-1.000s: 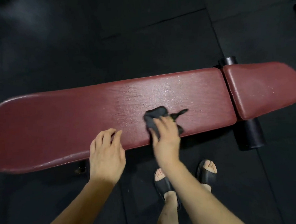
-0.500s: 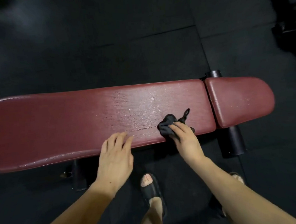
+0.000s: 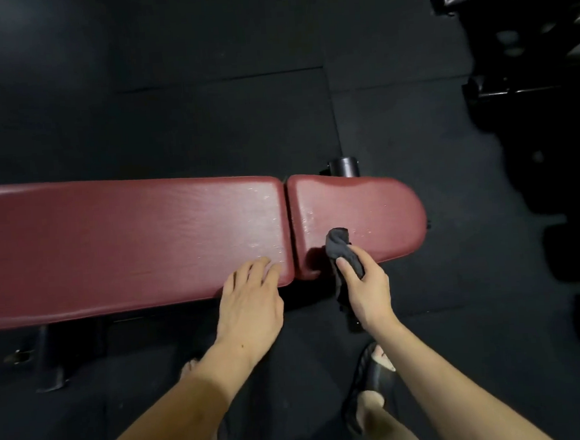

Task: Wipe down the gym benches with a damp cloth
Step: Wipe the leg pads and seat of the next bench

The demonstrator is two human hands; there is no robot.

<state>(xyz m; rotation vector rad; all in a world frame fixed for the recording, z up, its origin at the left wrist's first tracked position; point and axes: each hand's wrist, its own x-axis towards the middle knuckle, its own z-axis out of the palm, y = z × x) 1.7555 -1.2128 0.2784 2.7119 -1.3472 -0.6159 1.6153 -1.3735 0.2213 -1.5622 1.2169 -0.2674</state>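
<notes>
Leftmost, the left hand (image 3: 249, 298) lies palm-down with straight fingers on the near edge of the long pad of the maroon bench (image 3: 129, 244). Just right of the pad gap, the right hand (image 3: 367, 291) grips a dark cloth (image 3: 340, 247), bunched against the short seat pad (image 3: 366, 207).

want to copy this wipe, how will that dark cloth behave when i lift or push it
Probably floppy: the dark cloth bunches above the right hand and a tail droops below it. Likely light, since a few fingers hold it. It may drag rather than slide on the textured short pad.
</notes>
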